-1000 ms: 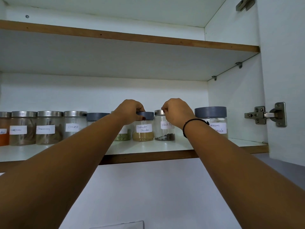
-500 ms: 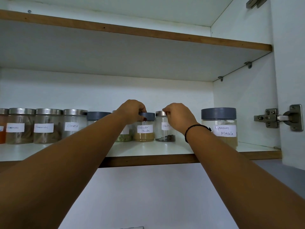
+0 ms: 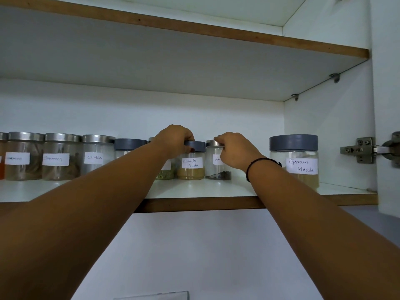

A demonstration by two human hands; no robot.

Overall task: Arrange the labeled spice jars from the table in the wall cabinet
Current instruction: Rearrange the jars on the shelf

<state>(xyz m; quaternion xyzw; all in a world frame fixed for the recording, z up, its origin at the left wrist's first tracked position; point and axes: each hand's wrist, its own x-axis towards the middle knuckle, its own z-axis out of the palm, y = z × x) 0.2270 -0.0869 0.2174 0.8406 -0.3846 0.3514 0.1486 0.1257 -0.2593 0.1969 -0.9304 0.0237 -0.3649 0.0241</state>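
Your left hand [image 3: 173,139] is curled down over the grey lid of the coriander powder jar [image 3: 191,167], fingers wrapped round the rim and gripping it from above. The jar stands upright on the lower shelf [image 3: 194,190] of the wall cabinet [image 3: 324,137]. Your right hand [image 3: 234,152], with a black wristband [image 3: 258,163] at the wrist, is bent at the knuckles and pinches the edge of the steel lid of the dark-spice jar [image 3: 216,167]. Its label shows only "Blac" past your hand, and a thin layer of dark grains lies at the bottom. These two jars stand just beside each other near the back wall. Left of them, partly hidden by your left forearm, sit a green herb jar [image 3: 165,174] and a grey-lidded jar [image 3: 127,145]. Further left runs a row of steel-lidded jars: the cloves jar [image 3: 96,156], the cinnamon jar [image 3: 60,159], a blurred-label jar [image 3: 22,159] and an orange-filled jar [image 3: 1,163] cut off by the edge. Right of your right wrist, nearer the shelf's front edge, stands the larger Garam Masala jar [image 3: 300,167] with a grey lid. Beyond it is a metal hinge [image 3: 359,149].
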